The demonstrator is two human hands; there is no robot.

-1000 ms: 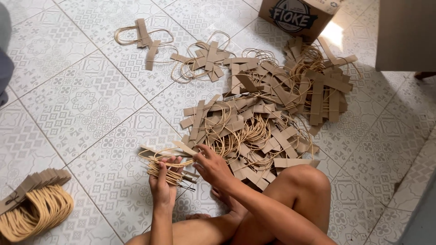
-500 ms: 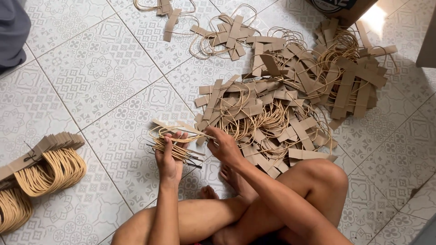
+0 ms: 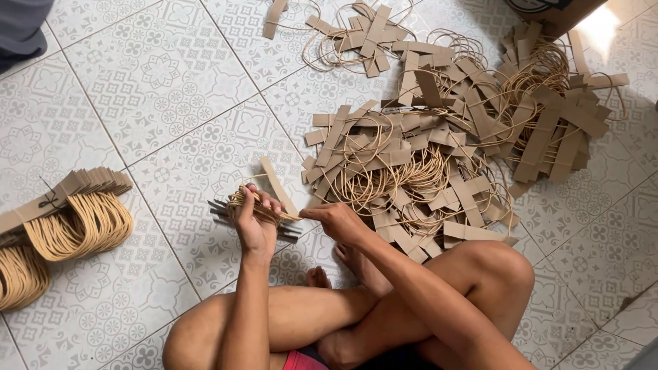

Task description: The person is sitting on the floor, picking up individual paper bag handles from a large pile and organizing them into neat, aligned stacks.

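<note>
My left hand (image 3: 255, 220) grips a stack of brown paper-bag handles (image 3: 229, 210), flat card strips with tan twisted-cord loops, held edge-on just above the tiled floor. My right hand (image 3: 337, 222) pinches one more handle strip (image 3: 277, 185) that slants up and to the left, its lower end meeting the stack. Right of both hands lies a big loose heap of the same handles (image 3: 418, 164), reaching to the far right. My bare legs are crossed below the hands.
A tied bundle of stacked handles (image 3: 72, 209) lies at the left, with another bundle (image 3: 19, 274) below it. A cardboard box corner (image 3: 555, 10) sits at the top right. Dark cloth (image 3: 24, 31) shows at the top left. Patterned floor tiles (image 3: 164, 96) lie between.
The view has shifted so the heap sits higher and further right. My hands stay together on the stack, and a single strip now stands up from it in my right hand.
</note>
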